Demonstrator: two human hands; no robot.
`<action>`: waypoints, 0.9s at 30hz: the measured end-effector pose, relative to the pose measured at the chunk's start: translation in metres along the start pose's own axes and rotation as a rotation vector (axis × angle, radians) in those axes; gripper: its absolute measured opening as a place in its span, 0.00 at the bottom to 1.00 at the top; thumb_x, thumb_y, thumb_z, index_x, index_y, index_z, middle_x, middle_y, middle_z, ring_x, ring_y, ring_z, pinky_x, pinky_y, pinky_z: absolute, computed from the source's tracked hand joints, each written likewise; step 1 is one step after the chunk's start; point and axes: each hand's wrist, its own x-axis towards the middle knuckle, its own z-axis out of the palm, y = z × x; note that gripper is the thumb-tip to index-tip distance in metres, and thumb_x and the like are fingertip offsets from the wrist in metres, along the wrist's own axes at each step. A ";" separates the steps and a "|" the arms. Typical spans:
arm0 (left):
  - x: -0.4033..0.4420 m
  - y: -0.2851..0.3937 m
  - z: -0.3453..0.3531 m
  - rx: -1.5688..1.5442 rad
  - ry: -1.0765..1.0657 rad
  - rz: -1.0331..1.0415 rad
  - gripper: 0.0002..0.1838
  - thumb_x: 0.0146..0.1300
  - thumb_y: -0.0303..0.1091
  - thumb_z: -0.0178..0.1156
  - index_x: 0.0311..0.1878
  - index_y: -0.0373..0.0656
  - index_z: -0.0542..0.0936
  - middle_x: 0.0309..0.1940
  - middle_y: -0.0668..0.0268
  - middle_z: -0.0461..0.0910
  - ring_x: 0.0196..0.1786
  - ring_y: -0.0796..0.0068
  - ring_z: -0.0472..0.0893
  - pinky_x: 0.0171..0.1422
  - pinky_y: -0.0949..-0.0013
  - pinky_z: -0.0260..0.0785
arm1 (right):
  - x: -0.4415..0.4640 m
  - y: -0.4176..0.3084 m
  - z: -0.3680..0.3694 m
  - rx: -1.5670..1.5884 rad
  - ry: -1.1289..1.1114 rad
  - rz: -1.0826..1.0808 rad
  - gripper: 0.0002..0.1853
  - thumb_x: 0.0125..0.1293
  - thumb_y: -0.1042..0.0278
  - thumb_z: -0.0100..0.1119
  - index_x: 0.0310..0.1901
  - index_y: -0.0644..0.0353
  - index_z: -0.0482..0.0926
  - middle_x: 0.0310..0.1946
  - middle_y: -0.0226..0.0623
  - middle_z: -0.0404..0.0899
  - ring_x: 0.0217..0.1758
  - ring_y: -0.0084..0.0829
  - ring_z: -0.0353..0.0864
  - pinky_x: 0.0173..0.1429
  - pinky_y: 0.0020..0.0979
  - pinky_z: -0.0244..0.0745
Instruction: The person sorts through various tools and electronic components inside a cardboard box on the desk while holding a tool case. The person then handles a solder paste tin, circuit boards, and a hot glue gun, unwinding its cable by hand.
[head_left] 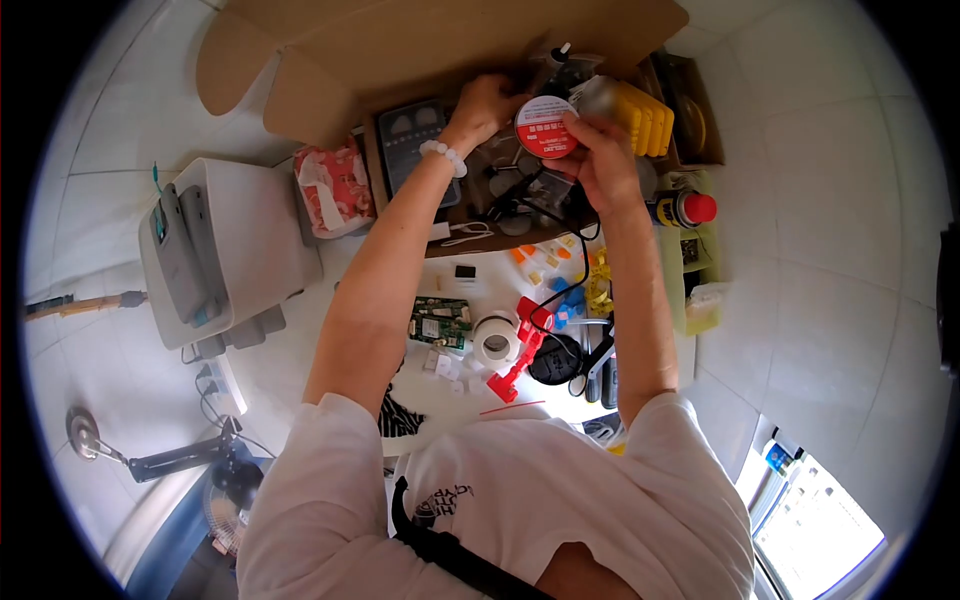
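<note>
My right hand grips a round, flat tin with a red and white label, thumb over its edge. My left hand, a beaded bracelet on its wrist, reaches into the cardboard box. Its fingers bend down beside the tin and their tips are hidden, so whether they hold anything cannot be told. Just beyond the tin is a dark tube with a white tip. A dark tray with clear-windowed pockets stands left of my left hand. Yellow cases lie right of the tin.
Below the box, the white table holds a green circuit board, a white roll, a red plastic part and a black round cap. A red-capped can stands right. A white bin is left; a black cable hangs over the box edge.
</note>
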 end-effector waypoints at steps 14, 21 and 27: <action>-0.011 -0.007 0.019 0.180 0.140 0.229 0.10 0.53 0.30 0.61 0.38 0.36 0.80 0.34 0.43 0.77 0.40 0.44 0.78 0.43 0.55 0.72 | 0.012 0.012 -0.007 -0.145 0.018 -0.122 0.26 0.62 0.67 0.60 0.59 0.68 0.66 0.39 0.40 0.76 0.40 0.32 0.81 0.36 0.34 0.84; -0.016 -0.005 0.020 0.035 0.163 0.221 0.09 0.53 0.28 0.58 0.36 0.36 0.80 0.31 0.44 0.77 0.39 0.44 0.78 0.42 0.58 0.72 | 0.008 0.014 -0.011 -0.112 -0.052 -0.106 0.22 0.63 0.68 0.59 0.56 0.68 0.69 0.40 0.40 0.77 0.40 0.30 0.81 0.37 0.32 0.84; -0.029 -0.001 0.009 -0.051 0.175 0.118 0.11 0.57 0.29 0.60 0.41 0.33 0.80 0.34 0.55 0.83 0.38 0.73 0.82 0.41 0.71 0.73 | -0.018 -0.001 -0.001 -0.026 -0.109 -0.105 0.20 0.62 0.69 0.57 0.54 0.69 0.71 0.42 0.44 0.78 0.39 0.32 0.82 0.38 0.33 0.84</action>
